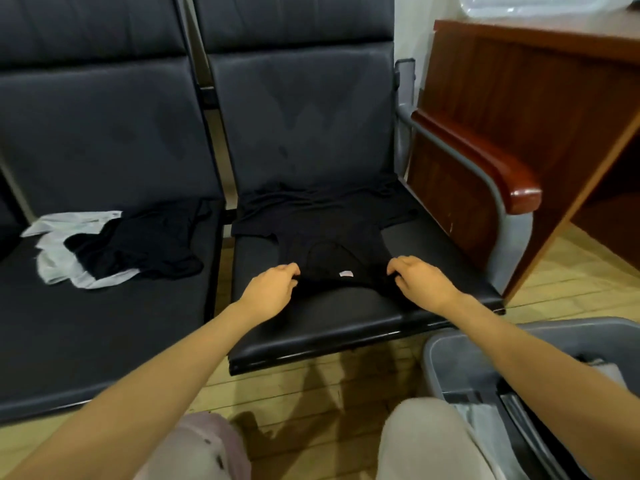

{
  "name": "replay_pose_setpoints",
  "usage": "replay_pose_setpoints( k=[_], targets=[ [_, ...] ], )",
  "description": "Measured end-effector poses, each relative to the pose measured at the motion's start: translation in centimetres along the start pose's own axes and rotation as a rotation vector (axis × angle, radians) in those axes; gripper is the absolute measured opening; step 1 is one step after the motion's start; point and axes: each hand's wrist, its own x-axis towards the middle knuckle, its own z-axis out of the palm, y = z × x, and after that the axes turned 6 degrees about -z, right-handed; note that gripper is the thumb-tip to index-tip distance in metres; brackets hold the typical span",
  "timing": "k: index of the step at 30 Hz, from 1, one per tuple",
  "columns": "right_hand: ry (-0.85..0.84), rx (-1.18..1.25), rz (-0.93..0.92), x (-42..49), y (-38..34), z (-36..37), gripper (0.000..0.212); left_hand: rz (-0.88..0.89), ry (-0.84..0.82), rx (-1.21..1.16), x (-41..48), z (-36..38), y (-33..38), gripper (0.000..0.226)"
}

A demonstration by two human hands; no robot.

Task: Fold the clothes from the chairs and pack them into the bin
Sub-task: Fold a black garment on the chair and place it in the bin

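A black T-shirt lies spread on the seat of the right chair, its collar with a small white label toward me. My left hand pinches the shirt's near left shoulder edge. My right hand pinches the near right shoulder edge. On the left chair lies a crumpled black garment on top of a white one. The grey bin stands on the floor at the lower right, with folded clothes inside.
A wooden armrest on a metal frame borders the right chair. A brown wooden desk stands behind it with a clear plastic container on top. My knees in light trousers are at the bottom, above a wooden floor.
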Motion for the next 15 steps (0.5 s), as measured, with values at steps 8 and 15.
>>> replay_pose_setpoints(
  k=[8,15],
  targets=[
    [0.087,0.232,-0.023,-5.6,-6.3,-10.6,0.005,-0.104,-0.086,-0.379,-8.0,-8.0,3.3,0.012],
    [0.154,0.286,-0.056,-10.9,-9.8,-15.9,0.008,-0.079,-0.125,-0.633,-14.4,-11.4,5.4,0.015]
  ],
)
